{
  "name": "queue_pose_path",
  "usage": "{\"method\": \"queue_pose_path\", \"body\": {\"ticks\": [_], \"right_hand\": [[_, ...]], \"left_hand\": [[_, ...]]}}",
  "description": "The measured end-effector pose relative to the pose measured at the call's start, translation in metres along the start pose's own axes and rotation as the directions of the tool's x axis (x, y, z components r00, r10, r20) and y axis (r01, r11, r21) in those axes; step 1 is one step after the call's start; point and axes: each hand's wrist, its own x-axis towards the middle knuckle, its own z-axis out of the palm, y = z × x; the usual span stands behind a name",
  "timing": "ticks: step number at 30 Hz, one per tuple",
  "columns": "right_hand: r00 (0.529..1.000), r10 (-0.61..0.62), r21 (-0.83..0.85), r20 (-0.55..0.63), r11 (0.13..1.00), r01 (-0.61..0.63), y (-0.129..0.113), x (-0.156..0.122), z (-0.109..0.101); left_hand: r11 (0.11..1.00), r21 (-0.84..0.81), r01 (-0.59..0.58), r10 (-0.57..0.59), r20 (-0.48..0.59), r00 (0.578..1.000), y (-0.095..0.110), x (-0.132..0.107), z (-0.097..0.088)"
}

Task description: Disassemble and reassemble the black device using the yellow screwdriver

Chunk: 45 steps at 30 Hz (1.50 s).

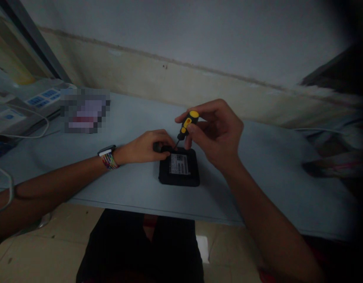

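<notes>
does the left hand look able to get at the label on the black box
Probably yes: the left hand is at the far left corner of the box, and the label faces up, mostly uncovered, with the screwdriver beyond it at the far edge.

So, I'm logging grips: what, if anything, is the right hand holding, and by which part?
The right hand holds a screwdriver by its black-and-yellow handle.

Black box on blue-grey table.

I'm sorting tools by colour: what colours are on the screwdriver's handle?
The screwdriver's handle is black and yellow, best seen in the head view.
</notes>
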Motion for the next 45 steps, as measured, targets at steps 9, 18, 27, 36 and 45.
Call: {"method": "queue_pose_path", "body": {"ticks": [9,18,27,36,45], "right_hand": [[1.0,-0.002,-0.013,-0.025,1.0,0.002,-0.001,-0.001,-0.003],[1.0,-0.024,0.032,0.01,0.999,0.024,-0.002,-0.003,0.004],[0.974,-0.002,-0.007,-0.228,1.0,0.001,0.01,0.0,0.009],[0.959,0.017,-0.022,-0.283,0.999,-0.024,0.014,0.004,0.004],[0.973,-0.003,-0.043,-0.232,0.999,-0.008,0.012,-0.004,0.012]], "left_hand": [[1.0,-0.022,0.008,-0.008,-0.004,1.0,0.003,0.001,0.001],[1.0,0.01,-0.007,0.007,0.012,1.0,0.0,0.0,0.0],[1.0,-0.02,0.007,-0.007,0.005,1.0,0.002,0.001,0.0],[1.0,-0.015,0.026,-0.025,0.012,1.0,0.005,0.0,-0.001],[1.0,-0.004,-0.006,0.006,0.018,1.0,0.003,0.001,-0.002]]}}
